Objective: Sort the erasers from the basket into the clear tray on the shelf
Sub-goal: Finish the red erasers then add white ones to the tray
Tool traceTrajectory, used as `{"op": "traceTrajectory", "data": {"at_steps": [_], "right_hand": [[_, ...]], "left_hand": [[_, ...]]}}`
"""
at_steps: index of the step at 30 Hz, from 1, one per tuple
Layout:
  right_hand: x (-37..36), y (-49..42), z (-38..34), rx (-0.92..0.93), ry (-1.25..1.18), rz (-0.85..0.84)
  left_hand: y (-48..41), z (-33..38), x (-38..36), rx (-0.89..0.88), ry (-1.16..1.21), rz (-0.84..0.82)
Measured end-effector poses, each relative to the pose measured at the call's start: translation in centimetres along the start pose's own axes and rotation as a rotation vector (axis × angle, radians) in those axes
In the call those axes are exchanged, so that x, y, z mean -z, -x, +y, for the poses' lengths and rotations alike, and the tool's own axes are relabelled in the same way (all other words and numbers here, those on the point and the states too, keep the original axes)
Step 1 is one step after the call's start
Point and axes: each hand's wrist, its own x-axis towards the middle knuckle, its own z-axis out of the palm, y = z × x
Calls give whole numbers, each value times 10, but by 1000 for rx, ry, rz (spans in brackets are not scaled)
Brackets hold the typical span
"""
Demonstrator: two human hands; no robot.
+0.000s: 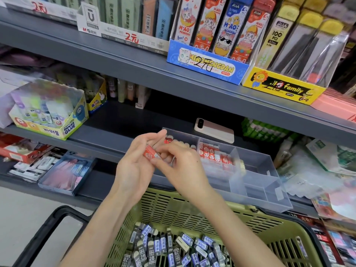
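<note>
A green plastic basket (pixel 173 207) at the bottom holds several black and blue-sleeved erasers (pixel 173 249). On the shelf above it sits the clear divided tray (pixel 260 170); its middle compartment holds a row of red-sleeved erasers (pixel 213 156). In front of the tray's left end, my left hand (pixel 133 164) holds red-sleeved erasers (pixel 150 152) in its fingers. My right hand (pixel 183 166) pinches the same erasers from the right with thumb and fingertips. How many erasers are in the bundle is hidden by my fingers.
A white phone (pixel 213 130) lies on the shelf behind the tray. A glue-stick box (pixel 48 112) stands at left, green packs (pixel 265 130) at right. The upper shelf carries pencil-lead display boxes (pixel 208 66). The basket's black handle (pixel 44 234) hangs at lower left.
</note>
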Motion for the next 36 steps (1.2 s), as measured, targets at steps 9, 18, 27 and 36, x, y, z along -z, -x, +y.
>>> {"op": "traceTrajectory", "data": {"at_steps": [9,18,27,36], "right_hand": [[66,23,55,-499,-300,219],[94,-9,113,-918,216,90],[90,-19,104,-992,390,-133],[85,11,101,-639,534,-94]], "left_hand": [[13,-7,-10,-222,-909,-50],[8,-28,-2,-369,-1644,-212],[6,-29,0,-328,-1736,-224],[8,-26,-4,-316,-1756,-232]]}}
